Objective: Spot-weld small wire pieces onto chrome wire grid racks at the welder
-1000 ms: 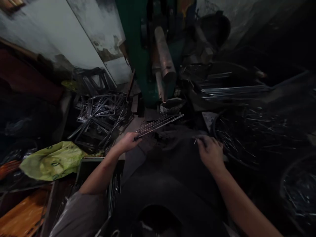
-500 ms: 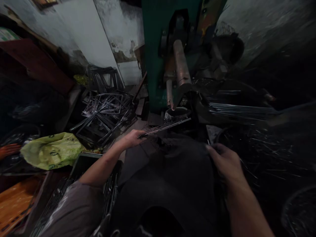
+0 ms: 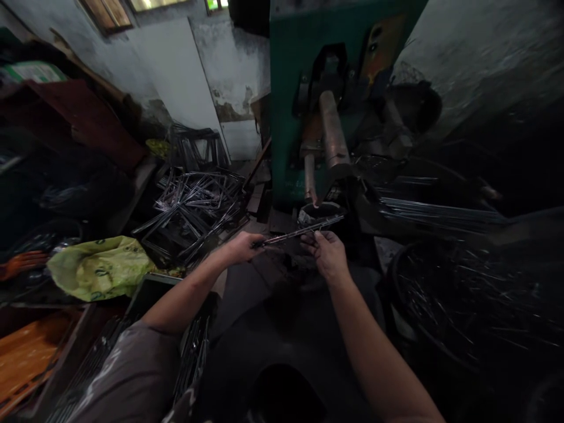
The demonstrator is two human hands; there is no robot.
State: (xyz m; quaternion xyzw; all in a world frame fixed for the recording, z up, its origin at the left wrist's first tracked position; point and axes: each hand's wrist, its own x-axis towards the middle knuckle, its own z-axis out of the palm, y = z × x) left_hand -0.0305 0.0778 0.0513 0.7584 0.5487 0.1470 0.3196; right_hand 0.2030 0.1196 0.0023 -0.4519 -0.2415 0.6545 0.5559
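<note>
My left hand [image 3: 247, 247] is closed round one end of a bundle of thin metal rods [image 3: 304, 229], which slants up to the right. Close under the bundle's far half is my right hand [image 3: 328, 252], its thumb and fingers drawn together; whatever they pinch is too small and dark to make out. Just beyond the rods, the lower copper-coloured electrode [image 3: 311, 179] of a green machine [image 3: 286, 129] points down at a rough-rimmed round piece [image 3: 324, 210]. A thicker copper-coloured arm [image 3: 333, 129] juts out above.
Bent wire frames [image 3: 189, 200] lie heaped at left, past a yellow-green sack [image 3: 101, 270]. Another person's orange-gloved hand [image 3: 24, 264] shows at the left edge. Long rods [image 3: 432, 211] rest right of the machine, above a dark tub [image 3: 396, 282] of loose wires. An orange crate [image 3: 30, 364] stands lower left.
My right hand has moved left and forward from beside my right thigh to the rods. My left hand still holds the bundle. The view has tilted up slightly.
</note>
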